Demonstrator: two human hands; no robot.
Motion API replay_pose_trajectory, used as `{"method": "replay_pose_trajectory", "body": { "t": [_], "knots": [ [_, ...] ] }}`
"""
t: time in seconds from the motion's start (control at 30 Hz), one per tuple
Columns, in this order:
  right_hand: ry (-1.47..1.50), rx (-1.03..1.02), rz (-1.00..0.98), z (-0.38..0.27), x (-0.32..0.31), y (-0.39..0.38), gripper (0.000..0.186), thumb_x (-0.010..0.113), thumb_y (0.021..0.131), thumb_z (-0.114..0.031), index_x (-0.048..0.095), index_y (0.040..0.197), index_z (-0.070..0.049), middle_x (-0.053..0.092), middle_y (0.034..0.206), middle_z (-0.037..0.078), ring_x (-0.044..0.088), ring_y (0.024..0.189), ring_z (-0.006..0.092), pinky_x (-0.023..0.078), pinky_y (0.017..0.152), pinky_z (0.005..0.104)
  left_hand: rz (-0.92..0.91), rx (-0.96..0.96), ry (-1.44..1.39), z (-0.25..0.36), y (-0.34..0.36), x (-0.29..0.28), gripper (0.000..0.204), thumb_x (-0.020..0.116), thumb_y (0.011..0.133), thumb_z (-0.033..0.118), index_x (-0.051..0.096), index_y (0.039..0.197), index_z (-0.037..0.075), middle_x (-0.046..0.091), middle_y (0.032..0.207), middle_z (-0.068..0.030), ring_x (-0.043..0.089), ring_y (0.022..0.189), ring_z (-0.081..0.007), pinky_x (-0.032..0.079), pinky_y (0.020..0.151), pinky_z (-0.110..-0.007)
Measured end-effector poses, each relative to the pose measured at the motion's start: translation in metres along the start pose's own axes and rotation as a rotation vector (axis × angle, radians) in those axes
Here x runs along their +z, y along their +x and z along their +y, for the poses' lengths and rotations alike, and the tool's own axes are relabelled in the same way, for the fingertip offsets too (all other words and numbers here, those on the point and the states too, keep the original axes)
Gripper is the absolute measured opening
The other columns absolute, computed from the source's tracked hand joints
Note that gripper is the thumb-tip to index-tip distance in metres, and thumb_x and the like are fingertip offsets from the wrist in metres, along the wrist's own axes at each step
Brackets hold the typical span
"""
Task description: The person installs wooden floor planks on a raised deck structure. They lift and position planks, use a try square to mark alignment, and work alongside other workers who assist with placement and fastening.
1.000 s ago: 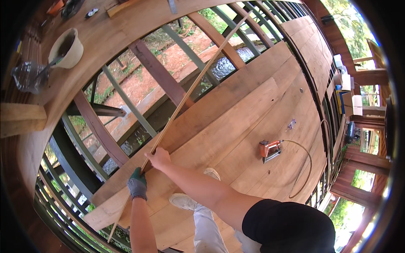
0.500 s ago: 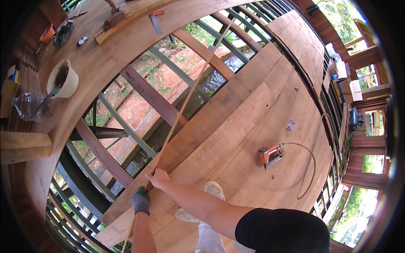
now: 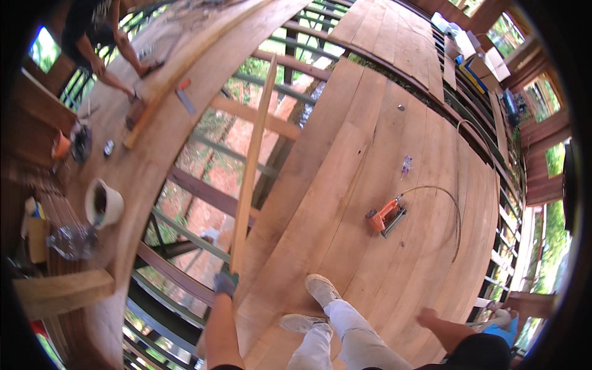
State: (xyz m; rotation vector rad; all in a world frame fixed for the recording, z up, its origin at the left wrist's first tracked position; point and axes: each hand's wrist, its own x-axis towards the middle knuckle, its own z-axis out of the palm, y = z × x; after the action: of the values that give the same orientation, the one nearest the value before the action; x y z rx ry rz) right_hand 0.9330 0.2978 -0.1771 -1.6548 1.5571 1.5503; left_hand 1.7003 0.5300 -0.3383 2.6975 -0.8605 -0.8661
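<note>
My gloved left hand (image 3: 226, 282) grips the lower end of a long, thin wooden strip (image 3: 255, 150), which extends away over exposed joists (image 3: 192, 185) beside the laid floorboards (image 3: 320, 166). My bare right hand (image 3: 427, 317) is off the strip, out over the boards at lower right, its fingers too blurred to tell. An orange nail gun (image 3: 384, 217) with a curved hose lies on the boards ahead of it, near a small purple item (image 3: 406, 165).
A co-worker (image 3: 92, 37) bends over the left walkway (image 3: 142, 154) near a handsaw (image 3: 185, 100) and timber. A white bucket (image 3: 103, 202), plastic bag (image 3: 71, 240) and timber beam (image 3: 61, 295) sit at left. Open joists expose ground below. Boxes (image 3: 484, 68) stand at back right.
My right hand has released the strip and swung down to the right. The strip now stands more steeply in view. The view has turned, showing more of the co-worker at upper left.
</note>
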Motion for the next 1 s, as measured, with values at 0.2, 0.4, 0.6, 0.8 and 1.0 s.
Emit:
{"method": "replay_pose_trajectory", "body": {
  "t": [0.2,0.4,0.6,0.8,1.0],
  "knots": [
    [0.142,0.008,-0.111,0.101,0.103,-0.143,0.056,0.059,0.085,-0.045,0.067,0.118,-0.001,0.064,0.123,0.022,0.058,0.120,0.0360,0.044,0.103,0.0406,-0.083,-0.092,0.080,0.105,-0.213,-0.195,0.048,0.069,0.072,0.039,0.071,0.100,-0.001,0.068,0.087,-0.0290,0.068,0.087,-0.0441,0.053,0.079,-0.048],
    [0.209,-0.384,-0.176,0.012,0.068,-0.138,0.046,0.054,0.086,-0.045,0.074,0.094,-0.004,0.070,0.107,0.020,0.065,0.104,0.0377,0.052,0.088,0.0442,-0.271,-0.034,-0.159,0.182,-0.323,-0.318,0.041,0.078,0.074,0.030,0.073,0.103,0.001,0.074,0.082,-0.0102,0.070,0.072,-0.0171,0.056,0.068,-0.034],
    [0.543,-0.369,0.211,0.002,-0.175,-0.106,0.021,0.059,0.090,-0.025,0.071,0.091,-0.008,0.072,0.082,0.008,0.071,0.076,0.0190,0.056,0.062,0.0342,-0.324,0.021,-0.355,0.280,-0.274,-0.388,0.043,0.078,0.076,0.033,0.072,0.102,-0.001,0.074,0.087,-0.0143,0.073,0.079,-0.0212,0.057,0.069,-0.036],
    [1.481,-0.234,0.291,0.033,-0.399,-0.129,0.019,0.059,0.094,-0.020,0.063,0.088,-0.003,0.064,0.075,0.009,0.064,0.064,0.0183,0.052,0.058,0.0321,-0.199,0.118,-0.304,0.431,-0.196,-0.464,0.040,0.074,0.076,0.032,0.073,0.101,0.001,0.073,0.081,-0.0158,0.072,0.072,-0.0224,0.056,0.067,-0.037],
    [1.708,-0.239,0.337,0.061,-0.526,-0.134,0.015,0.064,0.091,-0.019,0.063,0.091,-0.004,0.064,0.078,0.007,0.065,0.069,0.0182,0.052,0.062,0.0322,-0.081,0.071,-0.112,0.555,-0.072,-0.471,0.044,0.067,0.074,0.033,0.071,0.104,0.002,0.071,0.082,-0.0224,0.071,0.078,-0.0354,0.054,0.072,-0.045]
  ]
}}
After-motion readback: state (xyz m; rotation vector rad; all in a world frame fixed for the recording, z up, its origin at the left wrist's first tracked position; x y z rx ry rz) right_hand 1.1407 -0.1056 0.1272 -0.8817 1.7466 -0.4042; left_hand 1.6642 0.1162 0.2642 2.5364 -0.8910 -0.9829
